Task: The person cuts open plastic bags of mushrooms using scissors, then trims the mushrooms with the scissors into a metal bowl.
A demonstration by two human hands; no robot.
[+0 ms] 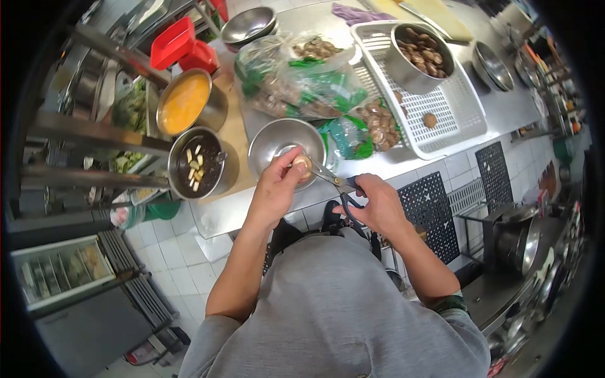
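Mushroom (pixel 304 164) partly behind the left hand (pixel 278 181)

The steel worktop (pixel 512 111) carries a white basket (pixel 450 142), with mushroom bags (pixel 293 82) and a bowl (pixel 274 137) left of it, nested bowls (pixel 493 67) right.

White-tiled floor (pixel 169 255), with black perforated mats (pixel 430 211) on the right. A steel worktable (pixel 225 215) stretches across the room, and metal rails (pixel 94 134) line the left side.

Forearms (pixel 244 261) stretched forward, angled inward; left hand (pixel 280 176) pinching, right hand (pixel 377 205) curled in grip.
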